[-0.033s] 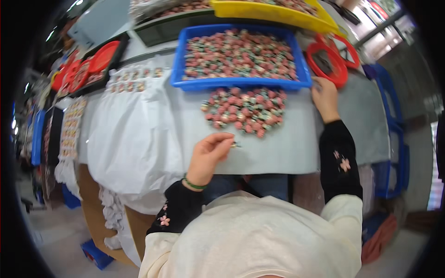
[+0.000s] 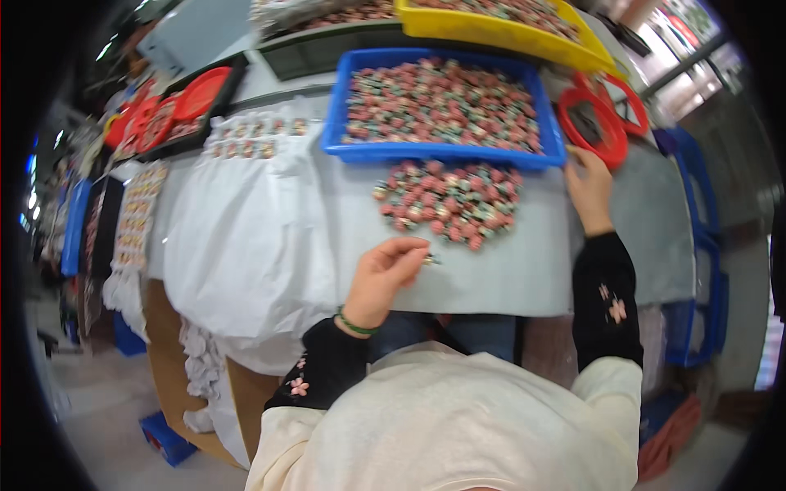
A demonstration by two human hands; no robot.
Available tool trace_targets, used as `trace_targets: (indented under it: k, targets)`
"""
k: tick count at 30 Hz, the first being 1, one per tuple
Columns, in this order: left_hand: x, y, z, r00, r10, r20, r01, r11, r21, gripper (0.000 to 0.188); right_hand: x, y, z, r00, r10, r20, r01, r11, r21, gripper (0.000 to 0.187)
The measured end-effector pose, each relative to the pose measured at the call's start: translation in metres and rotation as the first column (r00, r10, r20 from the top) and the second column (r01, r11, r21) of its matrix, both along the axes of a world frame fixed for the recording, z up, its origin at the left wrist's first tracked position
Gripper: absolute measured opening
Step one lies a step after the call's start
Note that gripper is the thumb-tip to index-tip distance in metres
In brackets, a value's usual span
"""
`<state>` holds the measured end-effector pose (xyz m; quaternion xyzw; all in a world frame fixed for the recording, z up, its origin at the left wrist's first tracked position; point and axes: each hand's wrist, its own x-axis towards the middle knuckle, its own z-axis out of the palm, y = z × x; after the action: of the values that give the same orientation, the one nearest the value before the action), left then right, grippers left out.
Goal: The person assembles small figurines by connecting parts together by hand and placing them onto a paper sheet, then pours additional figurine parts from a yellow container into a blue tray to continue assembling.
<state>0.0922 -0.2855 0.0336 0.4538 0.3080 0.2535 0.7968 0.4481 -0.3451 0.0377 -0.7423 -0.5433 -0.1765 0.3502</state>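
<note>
My left hand (image 2: 381, 278) is closed in a pinch of thumb and forefinger, over the near part of the table. From its fingertips a small green and gold ornament (image 2: 432, 259) sticks out, partly covered by them. Just beyond lies a loose pile of small pink, green and gold bead-like ornaments (image 2: 458, 200). A blue tray (image 2: 442, 153) filled with more of them stands behind the pile. My right hand (image 2: 589, 186) is at the tray's near right corner, thumb and fingers apart, with nothing visible in it; whether it touches the tray I cannot tell.
Red rings (image 2: 621, 146) lie right of the blue tray. Behind it are a yellow tray (image 2: 508, 31) and a dark green box (image 2: 327, 53). On the left, a white sheet (image 2: 246, 221) carries rows of ornaments, near a black tray (image 2: 176, 141) with red pieces.
The whole view has shifted, so everything appears slightly further right and lower. The left hand keeps its pinch; the right hand stays by the tray corner, its thumb and fingers showing more plainly apart.
</note>
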Motion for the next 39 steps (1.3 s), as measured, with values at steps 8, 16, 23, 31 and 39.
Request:
trace_targets:
  k: [8, 16, 23, 31, 39]
  targets:
    - [0.008, -0.009, 0.008, 0.993, -0.065, 0.097, 0.063, 0.998, 0.02, 0.02, -0.187, -0.043, 0.033, 0.416, 0.26, -0.872, -0.468, 0.883, 0.04, 0.018]
    - [0.002, -0.013, -0.008, 0.976, -0.053, 0.21, 0.037, 0.996, 0.08, 0.022, -0.22, -0.033, -0.008, 0.202, 0.411, -0.889, -0.367, 0.873, 0.32, 0.022]
    - [0.005, 0.005, 0.009, 0.94, 0.09, 0.328, -0.151, 0.974, 0.167, 0.022, -0.233, -0.013, 0.004, 0.358, 0.485, -0.798, -0.294, 0.87, 0.397, 0.039]
    - [0.007, 0.002, 0.005, 0.929, 0.053, 0.365, -0.074, 0.996, 0.042, 0.027, -0.232, -0.017, -0.002, 0.279, 0.533, -0.798, -0.268, 0.842, 0.469, 0.038]
    - [0.0, -0.002, 0.004, 0.932, 0.074, 0.354, -0.039, 0.994, -0.106, 0.027, -0.234, -0.023, -0.01, 0.269, 0.511, -0.816, -0.261, 0.855, 0.449, 0.03]
